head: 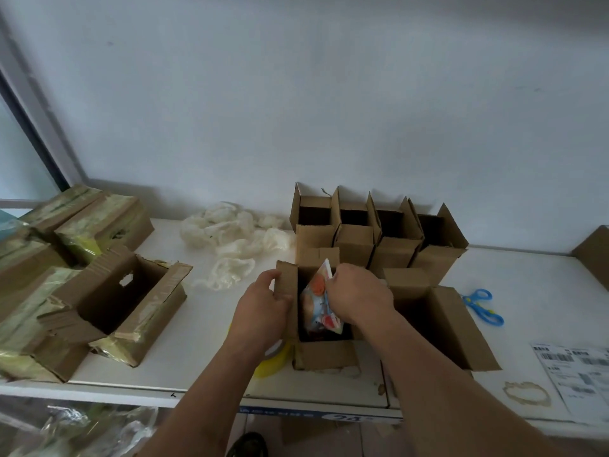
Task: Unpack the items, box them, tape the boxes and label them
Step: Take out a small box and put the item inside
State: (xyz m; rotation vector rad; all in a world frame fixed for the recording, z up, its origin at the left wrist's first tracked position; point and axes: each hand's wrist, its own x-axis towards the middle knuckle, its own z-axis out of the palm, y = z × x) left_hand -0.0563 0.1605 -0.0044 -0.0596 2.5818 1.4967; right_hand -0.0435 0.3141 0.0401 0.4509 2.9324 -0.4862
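Boxing is barely underway, I'd say. The snack packet (319, 298) is going into the open box (324, 354) near the front edge of the worktop (211, 324), gripped by the right hand (357, 296) with fingers curled round its top. The left hand (263, 305) pinches the box's left flap. The four boxes (379, 225) along the back edge and the one (438, 321) beside it look empty. Tape roll (275, 359), scissors (482, 306) and labels (576, 374) lie unused.

Six open small boxes (324, 311), one scissors (481, 306), one tape roll (275, 356), perhaps two label sheets (575, 377).
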